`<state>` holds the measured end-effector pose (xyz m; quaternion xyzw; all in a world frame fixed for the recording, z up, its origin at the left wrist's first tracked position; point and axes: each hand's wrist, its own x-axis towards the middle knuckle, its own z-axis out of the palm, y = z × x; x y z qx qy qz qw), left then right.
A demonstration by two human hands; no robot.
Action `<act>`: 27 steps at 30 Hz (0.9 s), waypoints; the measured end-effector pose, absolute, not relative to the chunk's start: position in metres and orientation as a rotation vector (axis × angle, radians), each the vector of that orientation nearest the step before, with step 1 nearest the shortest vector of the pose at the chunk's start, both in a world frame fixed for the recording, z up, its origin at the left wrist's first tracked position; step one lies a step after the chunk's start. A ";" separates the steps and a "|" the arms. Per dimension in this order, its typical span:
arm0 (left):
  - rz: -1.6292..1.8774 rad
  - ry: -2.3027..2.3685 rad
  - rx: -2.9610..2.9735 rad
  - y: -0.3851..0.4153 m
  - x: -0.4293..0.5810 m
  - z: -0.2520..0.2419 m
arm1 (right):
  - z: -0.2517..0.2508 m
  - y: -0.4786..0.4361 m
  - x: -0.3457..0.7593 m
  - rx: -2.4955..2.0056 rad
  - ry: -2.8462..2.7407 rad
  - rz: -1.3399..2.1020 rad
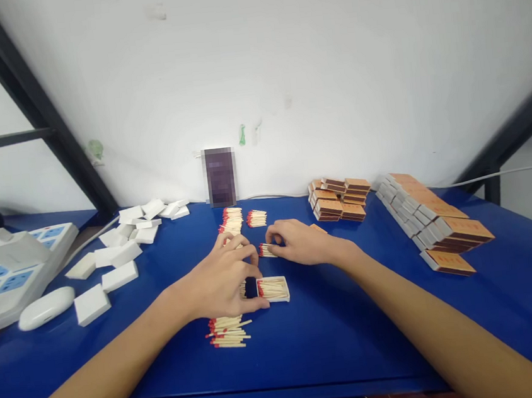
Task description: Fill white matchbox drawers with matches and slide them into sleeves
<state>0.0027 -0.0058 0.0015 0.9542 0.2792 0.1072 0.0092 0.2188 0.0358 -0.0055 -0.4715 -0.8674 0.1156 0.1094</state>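
Observation:
A white matchbox tray (287, 289), filled with red-tipped matches, lies on the blue table in front of me. My left hand (224, 280) curls over its left end, with the thumb at the near corner and a finger at the far one. Just beyond the tray, my right hand (295, 241) has its fingertips closed on a small bunch of matches (264, 250). Under and behind my left hand runs a row of loose matches (231, 220). Nearer me lies another pile of matches (230, 337). A small separate bunch of matches (256, 218) sits farther back.
White empty trays (118, 255) are heaped on the left, beside a white earbud case (47, 308) and a power strip (22, 275). Orange matchboxes (341, 200) are stacked back right, with a longer stack (439, 219) farther right. A blurred dark rectangle (220, 177) leans against the wall.

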 end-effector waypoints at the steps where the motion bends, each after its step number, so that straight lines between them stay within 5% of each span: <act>1: 0.336 0.872 2.980 -0.006 0.003 0.002 | -0.004 0.034 0.219 -1.391 -2.564 0.341; 27: 0.368 0.878 3.002 -0.007 0.004 0.001 | 0.004 0.030 0.222 -1.408 -2.632 0.535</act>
